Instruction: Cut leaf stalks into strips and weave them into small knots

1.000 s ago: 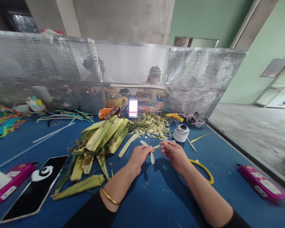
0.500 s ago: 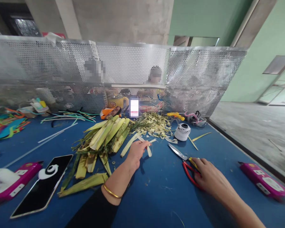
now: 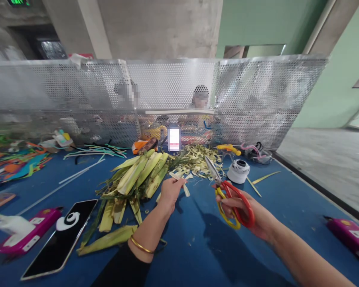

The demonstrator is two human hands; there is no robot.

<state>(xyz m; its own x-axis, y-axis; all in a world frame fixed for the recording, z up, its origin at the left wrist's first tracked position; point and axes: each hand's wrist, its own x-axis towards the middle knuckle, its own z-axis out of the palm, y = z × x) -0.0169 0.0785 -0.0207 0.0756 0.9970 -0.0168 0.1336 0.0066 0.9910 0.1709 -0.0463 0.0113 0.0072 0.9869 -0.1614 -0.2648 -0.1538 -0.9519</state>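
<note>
Pinched between the fingers of my left hand [image 3: 170, 195] is a small pale corn husk piece [image 3: 186, 190], tied or folded, its ends sticking out. My right hand [image 3: 254, 215] is closed on scissors [image 3: 233, 203] with one red and one yellow handle. They are lifted off the table, blades pointing up and away, apart from the husk piece. Left of my left hand lies a heap of green-yellow corn husks [image 3: 137, 175]. Behind both hands is a pile of husk scraps [image 3: 200, 157]. A white spool of thread [image 3: 238, 170] stands just beyond the scissors.
The blue table [image 3: 194, 255] holds a black phone [image 3: 60, 239] and a magenta power bank [image 3: 32, 229] at left, another magenta device [image 3: 350, 235] at right. Coloured strips [image 3: 24, 165] lie far left. A perforated metal screen [image 3: 173, 87] closes the back, with people behind it.
My right hand has picked the scissors up off the table and brought them up, closer to the left hand. The left hand still holds the husk piece. The view has shifted slightly.
</note>
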